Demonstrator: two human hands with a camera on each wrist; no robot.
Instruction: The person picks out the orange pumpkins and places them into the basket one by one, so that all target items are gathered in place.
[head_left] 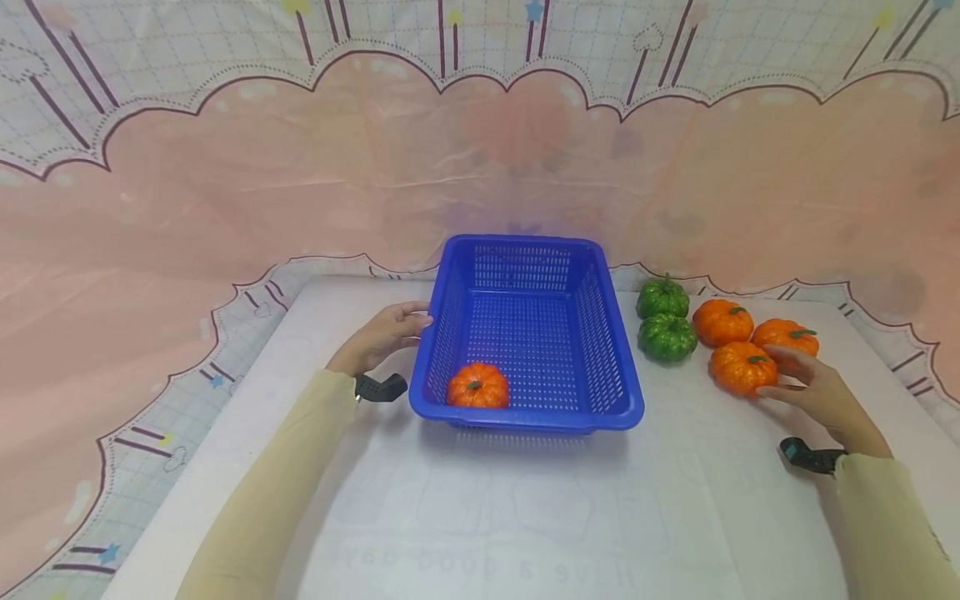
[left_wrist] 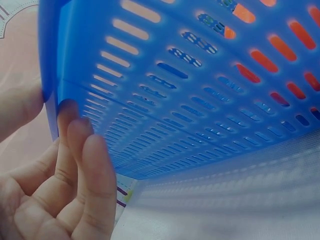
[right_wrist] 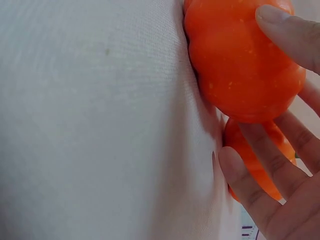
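Note:
A blue plastic basket point(head_left: 626, 392) with slotted walls stands mid-table, and one orange toy pumpkin point(head_left: 478, 386) lies in its near left corner. My left hand point(head_left: 382, 333) holds the basket's left rim, thumb on one side and fingertips on the other, as the left wrist view shows. On the right, my right hand point(head_left: 813, 396) has its thumb and fingers around the nearest orange pumpkin point(head_left: 738, 369). The right wrist view shows the thumb on that pumpkin point(right_wrist: 240, 60), with the other fingers spread along its side and a second orange pumpkin point(right_wrist: 262, 165) behind them.
Two more orange pumpkins point(head_left: 722, 322) point(head_left: 787, 333) sit close behind the held one. Two green pumpkins point(head_left: 663, 297) point(head_left: 667, 337) stand between them and the basket. A white cloth point(head_left: 487, 508) covers the table, and a patterned pink curtain point(head_left: 300, 192) hangs behind it.

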